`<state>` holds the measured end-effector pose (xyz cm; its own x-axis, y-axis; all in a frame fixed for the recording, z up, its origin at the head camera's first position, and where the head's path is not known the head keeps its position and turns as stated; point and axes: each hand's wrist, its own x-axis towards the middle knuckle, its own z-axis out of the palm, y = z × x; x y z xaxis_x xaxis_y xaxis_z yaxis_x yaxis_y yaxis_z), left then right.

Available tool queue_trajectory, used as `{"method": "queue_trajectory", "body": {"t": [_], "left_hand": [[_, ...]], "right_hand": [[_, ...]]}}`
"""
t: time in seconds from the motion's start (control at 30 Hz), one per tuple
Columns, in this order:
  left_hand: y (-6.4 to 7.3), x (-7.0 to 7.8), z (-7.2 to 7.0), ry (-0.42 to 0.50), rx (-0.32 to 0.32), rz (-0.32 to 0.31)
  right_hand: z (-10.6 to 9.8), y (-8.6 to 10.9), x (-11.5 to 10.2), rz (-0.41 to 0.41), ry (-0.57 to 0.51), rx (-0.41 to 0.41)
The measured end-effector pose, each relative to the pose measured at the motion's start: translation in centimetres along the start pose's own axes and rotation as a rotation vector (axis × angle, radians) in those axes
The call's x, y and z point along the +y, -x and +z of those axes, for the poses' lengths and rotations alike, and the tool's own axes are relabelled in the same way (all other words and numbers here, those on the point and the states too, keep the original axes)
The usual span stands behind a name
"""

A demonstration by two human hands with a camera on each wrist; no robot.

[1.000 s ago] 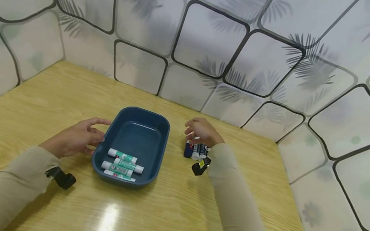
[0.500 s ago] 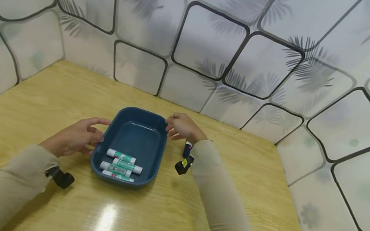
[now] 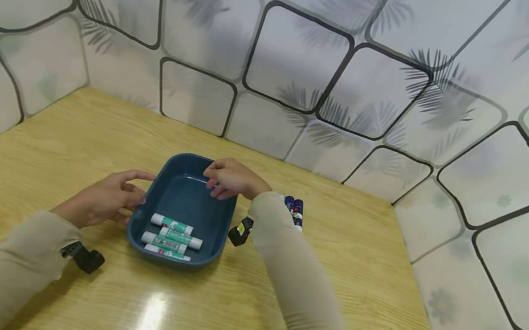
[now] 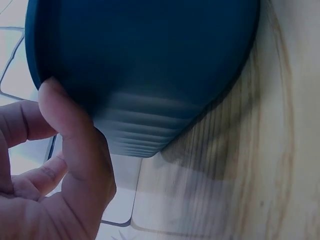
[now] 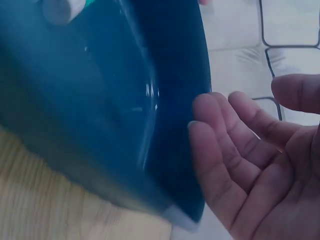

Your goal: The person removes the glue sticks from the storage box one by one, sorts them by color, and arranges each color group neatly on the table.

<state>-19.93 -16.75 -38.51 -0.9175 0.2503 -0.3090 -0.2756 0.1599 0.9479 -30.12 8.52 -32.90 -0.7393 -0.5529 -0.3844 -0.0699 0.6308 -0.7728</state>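
Note:
A dark blue basin (image 3: 197, 195) sits on the table, with several green-and-white sticks (image 3: 173, 238) like glue sticks lying at its near end. My left hand (image 3: 105, 199) is at the basin's left side; in the left wrist view a fingertip (image 4: 52, 87) touches the rim. My right hand (image 3: 232, 178) is over the basin's far right part, fingers loosely bent. The right wrist view shows its palm side with nothing held. Dark blue sticks with white ends (image 3: 294, 209) lie to the right of the basin, partly hidden by my right forearm.
The wooden table (image 3: 231, 310) meets a patterned wall covering (image 3: 271, 120) at the back and both sides. Small black cameras are strapped to my left wrist (image 3: 86, 258) and right wrist (image 3: 241, 230).
My right hand has moved left from above the dark blue sticks, past the basin's right rim, to over the basin. The left hand has stayed at the basin's left side.

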Motion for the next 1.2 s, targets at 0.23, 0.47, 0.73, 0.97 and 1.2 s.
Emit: {"method": "queue_trajectory", "body": {"t": [0.23,0.47,0.73,0.97,1.2], "left_hand": [[-0.2,-0.1,0.0,0.004,-0.004,0.002],[-0.2,-0.4,-0.1,0.016,-0.014,0.02],[-0.3,-0.5,-0.2,0.032,-0.02,0.019],[-0.3,-0.6,-0.2,0.041,-0.035,0.028],[-0.1,-0.3,-0.3,0.034,-0.036,0.033]], "right_hand": [[1.4,-0.8,-1.1,0.041,0.049,-0.108],[2.6,-1.6,-2.3,0.085,0.094,-0.217],[4.0,-3.2,-2.5,0.146,0.114,-0.335],[5.0,-4.1,-2.0,0.189,0.145,-0.382],[5.9,-4.5,-1.9,0.244,0.133,-0.393]]}}
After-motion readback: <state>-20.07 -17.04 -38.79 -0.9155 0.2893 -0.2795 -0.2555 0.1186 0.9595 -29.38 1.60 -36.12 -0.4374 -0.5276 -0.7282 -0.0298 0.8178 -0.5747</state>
